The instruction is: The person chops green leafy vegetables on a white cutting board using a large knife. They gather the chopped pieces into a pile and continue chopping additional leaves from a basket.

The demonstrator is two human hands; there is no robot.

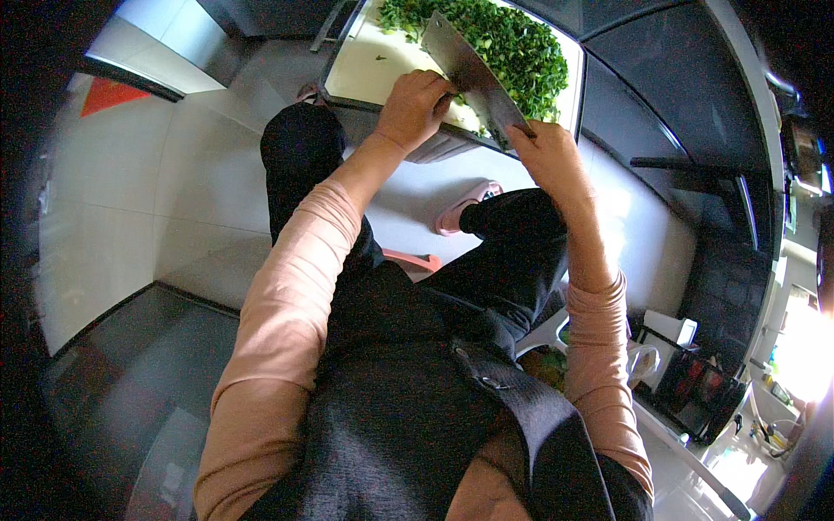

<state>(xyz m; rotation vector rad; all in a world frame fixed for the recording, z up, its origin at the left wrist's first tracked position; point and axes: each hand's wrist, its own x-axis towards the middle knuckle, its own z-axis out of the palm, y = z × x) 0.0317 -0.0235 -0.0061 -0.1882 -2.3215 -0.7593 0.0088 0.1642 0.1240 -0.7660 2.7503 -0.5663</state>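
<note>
My right hand (552, 153) grips the handle end of a wide metal cleaver (470, 71), whose blade slants up and left. Curled beside the blade's near long edge is my left hand (414, 107). Its fingertips meet the blade or lie very close to it; whether they pinch anything is hidden. Beneath both hands is a white cutting board (355, 71) with a dark rim. A large heap of chopped leafy greens (521, 49) covers its far and right part. A few scraps of greens lie near the board's front edge, below the blade.
My knees in black trousers (303, 140) are on either side below the board. A pink shoe (466, 208) rests on the tiled floor (215, 163). Dark cabinets (658, 84) stand at right. Behind my right arm are a white-handled container (547, 335) and a black rack (700, 391).
</note>
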